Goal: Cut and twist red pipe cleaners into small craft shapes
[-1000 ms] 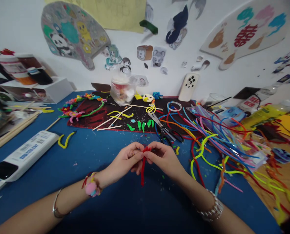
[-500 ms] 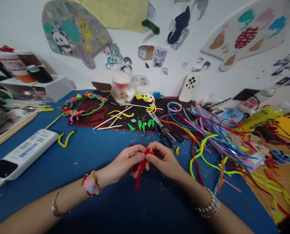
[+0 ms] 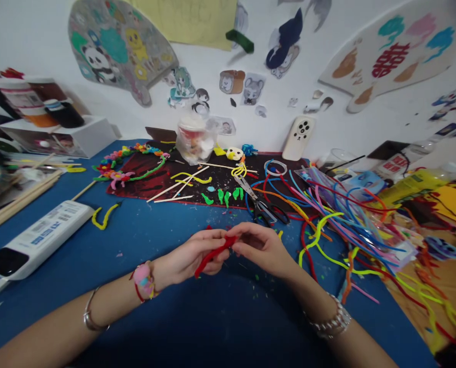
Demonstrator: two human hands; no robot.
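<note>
A red pipe cleaner (image 3: 214, 254) slants between our two hands, held above the blue counter (image 3: 143, 240). Its lower end pokes out past our left hand (image 3: 187, 255), and its upper end reaches our right hand (image 3: 260, 248). The fingers of our left hand curl together and clamp around its middle, while the fingers of our right hand close on its upper end, partly hiding it. Our hands nearly meet, with the pipe cleaner bridging the small gap.

A pom-pom bracelet (image 3: 143, 281) and a metal bangle (image 3: 92, 318) circle our left arm, and a beaded bracelet (image 3: 331, 322) circles our right wrist. Small coloured crumbs dot the counter around our hands.

Just beyond our right hand, black-handled scissors (image 3: 258, 204) lie across the edge of a dark red mat (image 3: 143, 186). That mat carries small green pieces (image 3: 222, 198), thin wooden sticks (image 3: 170, 191) and yellow pipe-cleaner bits (image 3: 191, 178). To our right, a tangle of long multicoloured pipe cleaners (image 3: 345, 225) spreads from a clear plastic bag (image 3: 320, 179). To our left, a bent yellow pipe cleaner (image 3: 104, 217) lies on the counter near a white case (image 3: 40, 240).
</note>
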